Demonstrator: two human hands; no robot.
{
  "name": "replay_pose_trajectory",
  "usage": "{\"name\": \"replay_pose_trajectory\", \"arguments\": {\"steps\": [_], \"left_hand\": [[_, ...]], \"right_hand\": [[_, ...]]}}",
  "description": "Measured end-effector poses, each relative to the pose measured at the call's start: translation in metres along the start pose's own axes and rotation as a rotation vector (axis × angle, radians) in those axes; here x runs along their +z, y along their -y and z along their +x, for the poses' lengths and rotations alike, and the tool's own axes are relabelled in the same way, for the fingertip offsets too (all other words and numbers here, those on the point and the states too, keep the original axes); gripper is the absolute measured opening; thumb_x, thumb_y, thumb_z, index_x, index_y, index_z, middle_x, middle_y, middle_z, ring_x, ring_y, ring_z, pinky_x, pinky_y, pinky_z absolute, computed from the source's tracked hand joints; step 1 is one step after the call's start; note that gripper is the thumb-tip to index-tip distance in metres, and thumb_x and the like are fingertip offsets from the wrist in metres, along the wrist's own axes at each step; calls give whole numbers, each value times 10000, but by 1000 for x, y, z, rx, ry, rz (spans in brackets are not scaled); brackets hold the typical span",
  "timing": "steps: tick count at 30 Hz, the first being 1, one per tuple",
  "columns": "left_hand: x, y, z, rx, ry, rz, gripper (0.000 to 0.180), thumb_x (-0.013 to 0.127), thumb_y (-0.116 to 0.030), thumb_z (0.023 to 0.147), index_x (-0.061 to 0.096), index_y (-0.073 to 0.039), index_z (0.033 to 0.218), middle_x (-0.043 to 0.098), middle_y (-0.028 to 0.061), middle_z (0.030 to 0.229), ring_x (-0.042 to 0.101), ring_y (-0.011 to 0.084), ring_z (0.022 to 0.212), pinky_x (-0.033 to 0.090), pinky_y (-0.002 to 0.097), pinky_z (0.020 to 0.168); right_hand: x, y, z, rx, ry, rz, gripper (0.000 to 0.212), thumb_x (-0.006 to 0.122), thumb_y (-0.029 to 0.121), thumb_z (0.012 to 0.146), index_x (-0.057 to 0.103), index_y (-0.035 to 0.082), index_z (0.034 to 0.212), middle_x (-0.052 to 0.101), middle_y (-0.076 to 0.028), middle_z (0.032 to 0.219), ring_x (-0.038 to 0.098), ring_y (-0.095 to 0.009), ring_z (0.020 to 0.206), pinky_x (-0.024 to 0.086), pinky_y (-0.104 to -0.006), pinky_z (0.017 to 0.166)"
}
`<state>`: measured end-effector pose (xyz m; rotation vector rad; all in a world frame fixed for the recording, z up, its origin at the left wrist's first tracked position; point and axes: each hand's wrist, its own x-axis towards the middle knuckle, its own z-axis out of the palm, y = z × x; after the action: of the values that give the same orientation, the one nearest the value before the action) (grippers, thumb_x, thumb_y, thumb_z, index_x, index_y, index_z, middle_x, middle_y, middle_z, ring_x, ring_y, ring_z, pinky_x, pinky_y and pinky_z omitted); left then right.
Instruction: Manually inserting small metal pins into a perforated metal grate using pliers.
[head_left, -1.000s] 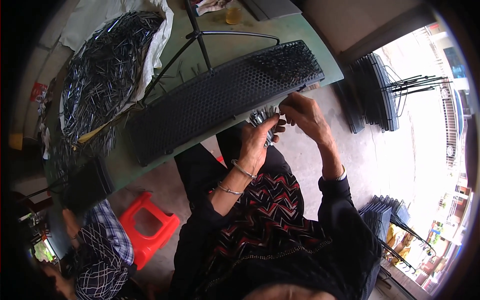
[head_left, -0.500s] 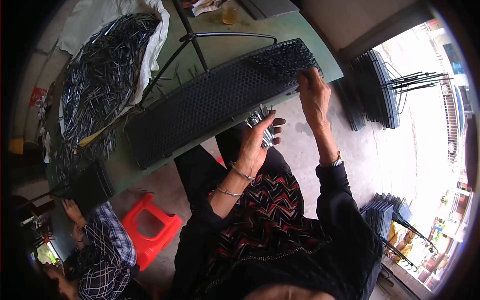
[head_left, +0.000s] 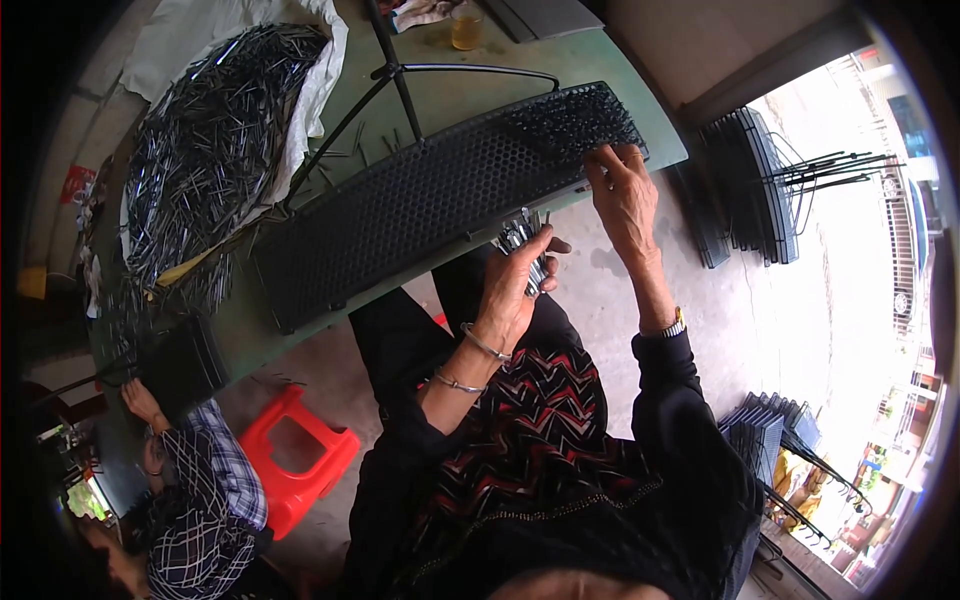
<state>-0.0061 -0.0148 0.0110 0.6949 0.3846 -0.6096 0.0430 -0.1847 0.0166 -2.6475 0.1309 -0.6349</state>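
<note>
The left hand [head_left: 515, 280] was raised just below the near edge of the desk [head_left: 640, 110], its grip closed around a bundle of short metal pins [head_left: 522, 238] whose ends stood up above the fingers. The right hand [head_left: 622, 195] lay on the right end of a long black perforated panel [head_left: 430, 200], fingertips pressed to the holed surface; whether that grip pinched a pin could not be told, as the fingers covered the spot. The two hands were near each other but apart.

The panel lay flat and slanted across the green desk, its right end close to the desk's near corner. The holes at that right end appeared darker and denser, though what filled them was too small to make out. A thin black wire frame [head_left: 400, 80] stood on the desk behind the panel. At the left of the desk, a large heap of loose metal pins [head_left: 215, 130] rested on white sheeting [head_left: 320, 90]. A glass of amber liquid [head_left: 465, 28] stood at the far edge.

A red plastic stool [head_left: 300, 465] stood on the floor at lower left. Beside it another person in a checked shirt [head_left: 205, 490] was seated, one hand [head_left: 140, 400] at the desk's left edge. Stacks of similar dark panels [head_left: 745, 190] stood upright on the floor at right, well apart from the desk.
</note>
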Motion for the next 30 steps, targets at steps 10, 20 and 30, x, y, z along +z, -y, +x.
{"name": "replay_pose_trajectory", "arguments": {"steps": [10,20,30], "left_hand": [[4,-4,-5,14,-18,32,97,623,-129,896,592,-94,981,678,113,875,604,124,687,394,206,485],[1,-8,-5,84,-40,50,172,680,-184,853,618,-87,981,682,66,827,663,148,724,411,224,489],[-4,-19,-9,74,-20,188,200,665,-180,866,620,-95,1041,691,82,918,688,177,787,413,212,497]], "right_hand": [[1,-2,3,-34,53,-22,96,634,179,858,662,154,946,554,-60,840,591,-220,670,463,-357,610],[-27,26,-15,122,491,561,213,671,227,845,676,35,937,614,-93,869,602,-177,753,471,-312,669],[-23,34,-5,130,698,664,159,630,107,834,661,-25,916,637,-91,814,598,-132,746,462,-291,659]]}}
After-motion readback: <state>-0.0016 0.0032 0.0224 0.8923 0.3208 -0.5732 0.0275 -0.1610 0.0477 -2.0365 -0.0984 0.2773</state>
